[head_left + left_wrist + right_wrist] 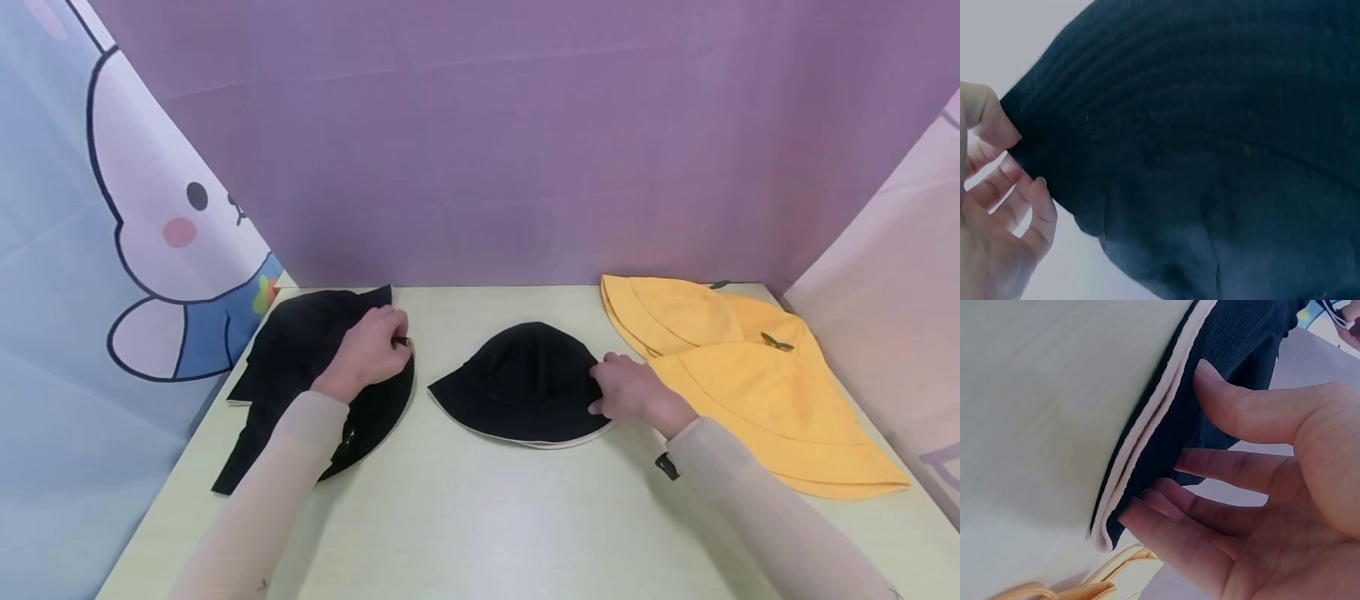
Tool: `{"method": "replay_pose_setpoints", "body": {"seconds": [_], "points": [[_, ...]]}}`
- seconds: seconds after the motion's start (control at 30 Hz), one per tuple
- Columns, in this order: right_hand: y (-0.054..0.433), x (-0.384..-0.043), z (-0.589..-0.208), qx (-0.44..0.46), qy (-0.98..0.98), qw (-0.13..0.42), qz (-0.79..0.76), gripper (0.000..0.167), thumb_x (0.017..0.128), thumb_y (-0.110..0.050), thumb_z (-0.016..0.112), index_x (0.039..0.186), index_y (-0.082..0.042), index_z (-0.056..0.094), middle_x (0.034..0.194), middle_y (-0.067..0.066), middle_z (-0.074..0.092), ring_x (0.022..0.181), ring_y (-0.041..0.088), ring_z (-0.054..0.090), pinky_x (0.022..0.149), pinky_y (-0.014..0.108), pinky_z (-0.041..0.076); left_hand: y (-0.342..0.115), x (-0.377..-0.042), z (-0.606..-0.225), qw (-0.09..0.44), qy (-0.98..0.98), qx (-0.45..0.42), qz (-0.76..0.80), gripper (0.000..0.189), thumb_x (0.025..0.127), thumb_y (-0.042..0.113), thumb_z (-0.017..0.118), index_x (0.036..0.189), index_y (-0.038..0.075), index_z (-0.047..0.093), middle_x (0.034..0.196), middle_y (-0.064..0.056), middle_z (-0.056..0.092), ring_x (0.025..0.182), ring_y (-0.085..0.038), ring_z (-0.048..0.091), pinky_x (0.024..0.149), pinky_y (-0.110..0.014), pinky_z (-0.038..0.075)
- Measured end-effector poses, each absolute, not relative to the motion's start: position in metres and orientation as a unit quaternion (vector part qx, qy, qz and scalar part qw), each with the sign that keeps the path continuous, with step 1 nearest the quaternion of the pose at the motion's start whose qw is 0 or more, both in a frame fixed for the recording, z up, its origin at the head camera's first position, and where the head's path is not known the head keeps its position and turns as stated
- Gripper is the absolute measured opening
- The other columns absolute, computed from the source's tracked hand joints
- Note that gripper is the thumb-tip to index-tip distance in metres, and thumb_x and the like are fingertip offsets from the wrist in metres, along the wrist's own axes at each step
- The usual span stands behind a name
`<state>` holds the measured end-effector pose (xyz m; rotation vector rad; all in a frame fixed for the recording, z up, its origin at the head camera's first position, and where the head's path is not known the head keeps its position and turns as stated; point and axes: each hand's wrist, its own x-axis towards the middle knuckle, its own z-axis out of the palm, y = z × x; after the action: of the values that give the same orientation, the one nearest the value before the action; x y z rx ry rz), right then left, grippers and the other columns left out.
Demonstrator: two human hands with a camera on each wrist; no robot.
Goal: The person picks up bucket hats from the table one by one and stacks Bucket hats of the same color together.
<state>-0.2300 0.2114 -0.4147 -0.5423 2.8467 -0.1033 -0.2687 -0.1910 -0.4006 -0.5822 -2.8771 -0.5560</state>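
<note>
Two overlapping black hats (296, 350) lie at the left of the table. My left hand (372, 348) pinches the edge of the nearer one; in the left wrist view, thumb and fingertips meet at a corner of dark cloth (1179, 125). At the table's middle lies another black bucket hat (517, 383), folded flat, its pale-edged brim toward me. My right hand (637, 390) touches its right end. Seen from the right wrist, the thumb and extended fingertips rest on the dark cloth beside the double pale trim (1141, 434). The hand covers part of that end in the head view.
Yellow hats (780, 417) with small green leaf tabs overlap at the right, beside my right forearm. The pale table (480, 533) meets a purple cloth wall (525, 167) behind. A blue cloth with a printed cartoon rabbit (142, 192) hangs left, a pale cloth right.
</note>
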Motion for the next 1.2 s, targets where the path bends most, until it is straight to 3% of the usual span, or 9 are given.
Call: {"method": "replay_pose_setpoints", "body": {"seconds": [0.17,0.5,0.77,1.03,1.2], "points": [[0.212,-0.227,-0.417,-0.184,0.975,0.124,-0.035,0.038,0.083,-0.026,0.084,0.111,-0.003,0.071,0.099,0.012,0.059,0.091,0.031,0.059,0.077,0.054,0.051,-0.17,-0.264,-0.404,0.073,-0.952,-0.241,-0.176,0.011,0.082,0.003,0.057,0.084,0.013,0.053,0.084,-0.001,0.048,0.081,-0.023,0.045,0.067,-0.037,0.042],[0.212,-0.226,-0.419,-0.187,0.976,0.106,-0.033,0.034,0.082,-0.024,0.084,0.106,-0.003,0.071,0.096,0.011,0.059,0.088,0.031,0.059,0.074,0.053,0.052,-0.13,-0.253,-0.403,0.089,-0.924,-0.319,-0.189,0.016,0.078,-0.002,0.058,0.082,0.014,0.053,0.083,0.001,0.049,0.082,-0.022,0.047,0.072,-0.035,0.043],[0.212,-0.227,-0.42,-0.187,0.977,0.103,-0.027,0.035,0.083,-0.025,0.084,0.108,-0.003,0.071,0.096,0.012,0.059,0.089,0.031,0.059,0.075,0.052,0.052,-0.104,-0.245,-0.411,0.036,-0.929,-0.334,-0.157,0.015,0.087,0.0,0.06,0.094,0.012,0.064,0.099,0.0,0.06,0.095,-0.022,0.054,0.074,-0.037,0.051],[0.21,-0.227,-0.418,-0.185,0.976,0.109,-0.027,0.032,0.083,-0.023,0.084,0.106,-0.003,0.071,0.095,0.011,0.059,0.087,0.03,0.058,0.073,0.051,0.052,-0.091,-0.243,-0.433,-0.006,-0.937,-0.34,-0.084,0.015,0.091,0.001,0.065,0.101,0.01,0.071,0.101,-0.003,0.063,0.098,-0.024,0.06,0.076,-0.04,0.056],[0.207,-0.226,-0.413,-0.178,0.977,0.113,-0.033,0.031,0.084,-0.021,0.083,0.105,-0.002,0.071,0.095,0.012,0.059,0.086,0.029,0.058,0.073,0.05,0.052,-0.102,-0.245,-0.424,-0.019,-0.944,-0.308,-0.115,0.012,0.094,0.009,0.069,0.105,0.01,0.073,0.104,-0.004,0.064,0.102,-0.025,0.06,0.082,-0.043,0.054]]}}
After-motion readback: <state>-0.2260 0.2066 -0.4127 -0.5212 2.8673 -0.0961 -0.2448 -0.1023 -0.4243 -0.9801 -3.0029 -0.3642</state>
